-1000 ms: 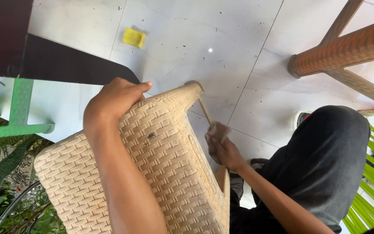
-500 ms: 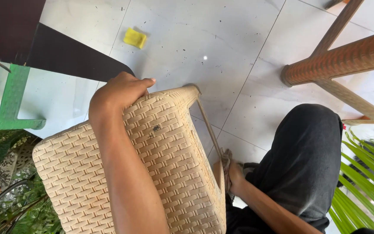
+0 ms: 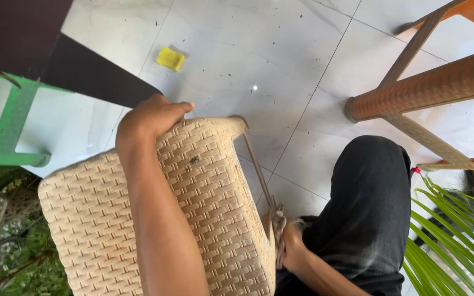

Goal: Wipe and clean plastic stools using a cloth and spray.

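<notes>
A cream chair (image 3: 215, 219) with a woven-pattern surface lies tilted across my lap. My left hand (image 3: 152, 118) grips its upper edge, with my forearm lying over the woven face. Low down beside the chair's right side, my right hand (image 3: 286, 241) is closed on a crumpled greyish cloth (image 3: 278, 222), pressed against a thin bar (image 3: 259, 167) of the chair. My leg in black trousers (image 3: 366, 214) is bent to the right.
White tiled floor (image 3: 281, 60) with a small yellow piece (image 3: 170, 58) on it. A brown chair's legs (image 3: 429, 87) stand at the upper right. A green frame (image 3: 12, 126) is at the left, and palm leaves (image 3: 456, 241) at the lower right.
My right hand with the cloth has slid down along the chair's bar toward my lap. The left hand has kept its hold on the upper edge.
</notes>
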